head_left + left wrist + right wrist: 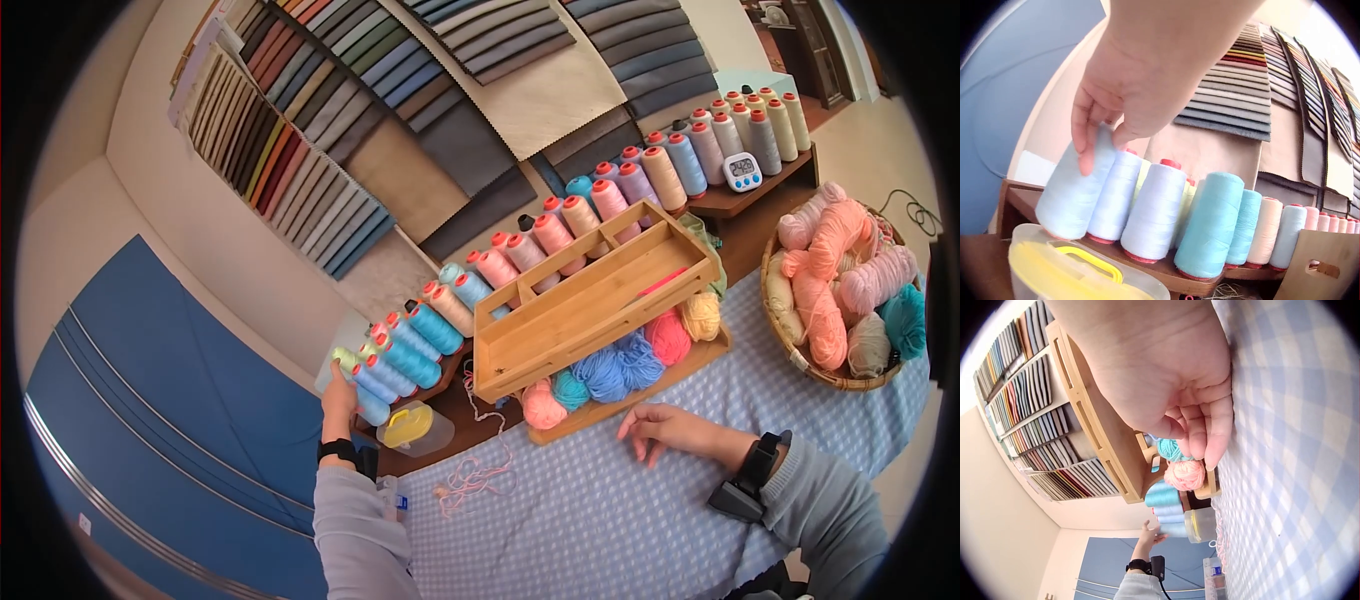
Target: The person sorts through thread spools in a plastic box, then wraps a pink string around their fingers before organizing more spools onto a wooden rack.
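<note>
At the left end of the row of thread cones, my left hand [338, 402] grips the top of a pale blue thread cone [1075, 194]. Fingers lie on one side of its tip and the thumb on the other. Lavender-blue cones [1154, 212] and a turquoise cone [1210, 219] stand beside it. My right hand [678, 430] rests on the checked tablecloth [600, 500], fingers loosely bent, holding nothing. Just beyond it is a wooden rack [590, 310] with balls of yarn, among them a blue one [615, 368] and a peach one [1185, 475], on its lower level.
A clear box with a yellow handle [410, 428] stands before the held cone. Loose pink yarn [475, 485] lies on the cloth. At the right is a wicker basket [790, 340] of yarn skeins. A white timer [742, 172] sits by the far cones; fabric swatches [400, 130] hang behind.
</note>
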{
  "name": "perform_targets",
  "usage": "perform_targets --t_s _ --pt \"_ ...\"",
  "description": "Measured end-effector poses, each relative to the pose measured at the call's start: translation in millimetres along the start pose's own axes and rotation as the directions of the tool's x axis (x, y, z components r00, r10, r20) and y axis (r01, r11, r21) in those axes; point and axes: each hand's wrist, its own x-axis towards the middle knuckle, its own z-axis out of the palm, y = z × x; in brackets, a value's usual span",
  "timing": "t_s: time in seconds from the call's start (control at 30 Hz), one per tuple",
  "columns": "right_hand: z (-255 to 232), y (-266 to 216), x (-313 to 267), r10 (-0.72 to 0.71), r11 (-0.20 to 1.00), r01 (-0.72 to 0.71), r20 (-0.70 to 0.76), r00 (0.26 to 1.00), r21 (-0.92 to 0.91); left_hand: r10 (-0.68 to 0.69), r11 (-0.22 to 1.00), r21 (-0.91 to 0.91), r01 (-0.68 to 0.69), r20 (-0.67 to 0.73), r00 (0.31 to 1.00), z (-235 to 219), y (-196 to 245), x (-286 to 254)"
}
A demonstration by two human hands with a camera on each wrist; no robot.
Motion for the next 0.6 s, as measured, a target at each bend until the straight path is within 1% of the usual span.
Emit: perform_targets --t_s 0.03,0.1,0.23,0.3,0.43,0.5,0.53,0.6 --pt "0 0 0 -0.002 1.000 0.002 0.000 1.000 0.001 0.001 1.000 0.000 -0.001 -0.001 1.000 -4 4 -5" --pt "0 0 0 -0.002 1.000 0.002 -0.002 1.000 0.003 -0.023 0.998 -0.065 0.023 0.005 1.000 -12 12 -16" --pt "1 -2 -1 0.008 1.000 -0.008 -0.004 1.000 0.010 -0.010 0.998 -0.060 0.009 -0.017 1.000 -8 -4 -7" --pt "1 -1 0 0.008 1.000 -0.008 -0.004 1.000 0.011 0.050 0.991 0.133 -0.035 -0.115 0.992 -3 -13 1" --pt "1 -1 0 0.020 1.000 -0.020 -0.005 1.000 0.007 0.074 0.990 0.129 -0.053 -0.165 0.983 9 -20 3" --pt "1 -2 -1 0.020 1.000 -0.020 -0.004 1.000 0.009 0.162 0.986 0.068 -0.150 -0.217 0.963 18 -24 -1" --pt "1 -2 0 0.020 1.000 -0.020 -0.003 1.000 0.010 0.160 0.987 0.066 -0.149 -0.217 0.963 20 -23 -2" --pt "0 -1 1 0.019 1.000 -0.019 -0.003 1.000 0.010 0.134 0.989 0.078 -0.124 -0.147 0.980 22 -23 -2"
